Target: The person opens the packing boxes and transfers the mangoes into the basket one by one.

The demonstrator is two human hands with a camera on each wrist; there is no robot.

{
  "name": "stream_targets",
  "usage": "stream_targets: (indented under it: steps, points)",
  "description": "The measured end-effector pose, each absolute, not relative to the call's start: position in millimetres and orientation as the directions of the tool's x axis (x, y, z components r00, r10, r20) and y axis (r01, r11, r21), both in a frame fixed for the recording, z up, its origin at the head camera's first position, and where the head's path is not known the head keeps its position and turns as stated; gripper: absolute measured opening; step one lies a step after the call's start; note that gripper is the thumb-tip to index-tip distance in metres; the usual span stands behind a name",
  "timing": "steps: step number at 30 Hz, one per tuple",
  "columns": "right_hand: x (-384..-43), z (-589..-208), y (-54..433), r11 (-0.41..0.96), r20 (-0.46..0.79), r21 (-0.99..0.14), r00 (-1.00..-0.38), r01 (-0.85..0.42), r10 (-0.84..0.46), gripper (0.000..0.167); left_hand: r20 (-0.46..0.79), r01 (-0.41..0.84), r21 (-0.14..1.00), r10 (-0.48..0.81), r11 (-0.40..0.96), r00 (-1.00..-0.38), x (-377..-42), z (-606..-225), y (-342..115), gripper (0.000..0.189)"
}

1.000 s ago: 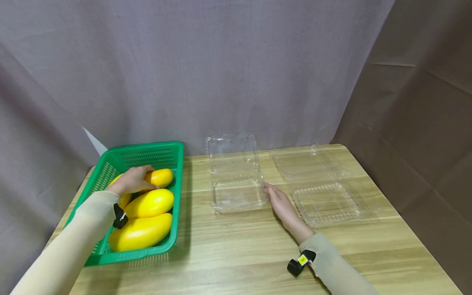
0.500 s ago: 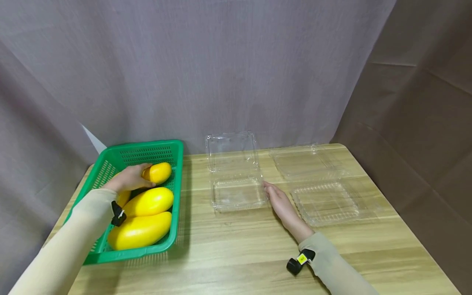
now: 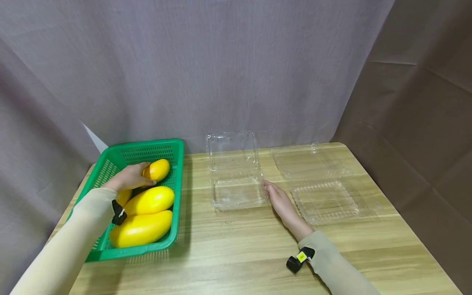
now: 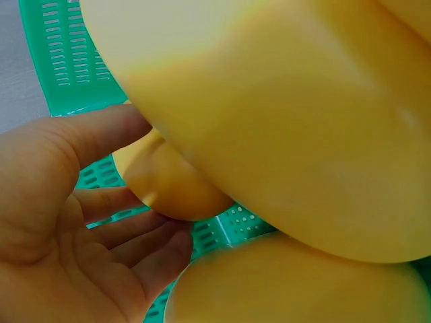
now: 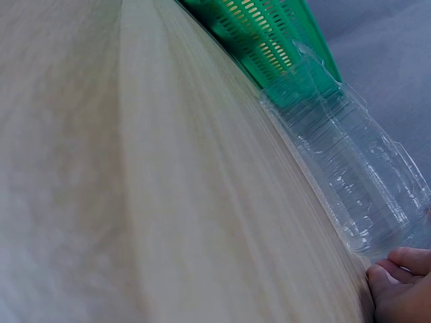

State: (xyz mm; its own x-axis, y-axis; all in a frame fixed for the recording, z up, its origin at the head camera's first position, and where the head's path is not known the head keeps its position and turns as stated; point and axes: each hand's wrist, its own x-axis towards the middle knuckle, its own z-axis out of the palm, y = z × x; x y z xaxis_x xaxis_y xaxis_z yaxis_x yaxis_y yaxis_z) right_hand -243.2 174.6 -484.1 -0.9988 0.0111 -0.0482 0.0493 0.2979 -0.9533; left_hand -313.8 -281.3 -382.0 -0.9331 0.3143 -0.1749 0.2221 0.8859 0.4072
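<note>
Inside a green plastic basket (image 3: 176,192) on the left lie several yellow mangoes. My left hand (image 3: 130,177) grips the farthest mango (image 3: 159,169) by its left end, thumb on one side and fingers on the other. In the left wrist view that mango (image 4: 172,178) is partly covered by a nearer, larger mango (image 4: 283,134). My right hand (image 3: 282,205) holds the right edge of an opened clear plastic clamshell box (image 3: 239,192), its lid (image 3: 232,151) standing up at the back. The right wrist view shows thumb and fingertips together at the box's corner (image 5: 360,235).
Two more mangoes (image 3: 149,200) (image 3: 141,229) lie nearer in the basket, and another sits partly under my left wrist. A second opened clear clamshell box (image 3: 328,200) lies flat on the wooden table (image 3: 236,254) at the right. Grey curtain (image 3: 236,73) stands behind the table.
My left hand has shifted the farthest mango slightly toward the basket's back, away from the other mangoes. My right hand and the clamshell box have stayed in place.
</note>
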Motion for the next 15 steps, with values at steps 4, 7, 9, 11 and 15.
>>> stream_targets:
  steps: [4,7,9,11,15]
  points:
    - [-243.3,-485.3,174.5,0.299,-0.048,-0.953,-0.999,0.049,0.010,0.054,-0.185,0.208,0.412,0.305,0.887,-0.934,-313.7,-383.1,-282.2,0.077]
    - [-242.4,-486.2,174.4,0.299,-0.055,-0.953,-0.998,0.055,0.007,0.055,-0.193,0.217,0.412,0.318,0.885,-0.928,-313.1,-384.6,-281.9,0.076]
    - [-241.6,-486.3,174.3,0.302,-0.059,-0.952,-0.998,0.057,0.003,0.055,-0.206,0.221,0.423,0.330,0.879,-0.921,-311.9,-385.3,-280.4,0.076]
    - [-241.3,-486.1,174.3,0.303,-0.057,-0.951,-0.998,0.054,0.000,0.055,-0.216,0.223,0.433,0.341,0.874,-0.915,-310.9,-385.5,-278.9,0.077]
    - [-241.8,-485.2,175.2,0.302,-0.046,-0.952,-0.999,0.044,0.003,0.055,-0.210,0.244,0.431,0.359,0.869,-0.909,-309.6,-382.8,-276.3,0.078]
